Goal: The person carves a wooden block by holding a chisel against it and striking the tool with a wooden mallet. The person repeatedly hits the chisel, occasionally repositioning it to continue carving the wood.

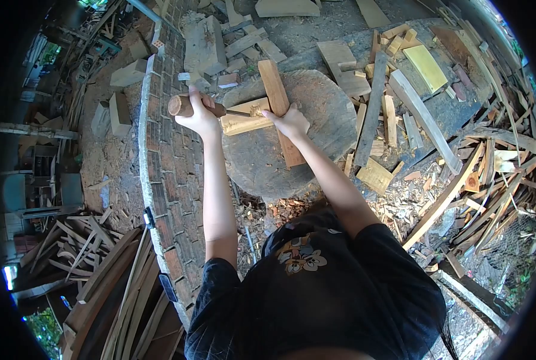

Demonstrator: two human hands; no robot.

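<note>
My left hand point(200, 119) is wrapped around the round wooden handle of a chisel point(181, 106), whose metal blade points right. The blade's end rests in a rough, chipped-out spot on a pale wooden block point(238, 127). Over the block's right end crosses a browner wooden board point(272, 84). My right hand point(292, 123) grips this board at its middle, the thumb stretched towards the chisel's tip. Both wooden pieces lie on a wide round tree stump point(334, 120). My fingers hide part of the place where board and block meet.
Offcuts surround the stump, among them a long grey plank point(424, 120), a dark strip point(371, 108) and a yellowish board point(425, 69). A low brick wall point(160, 174) runs along the left. Piles of scrap wood point(496, 180) lie right and lower left.
</note>
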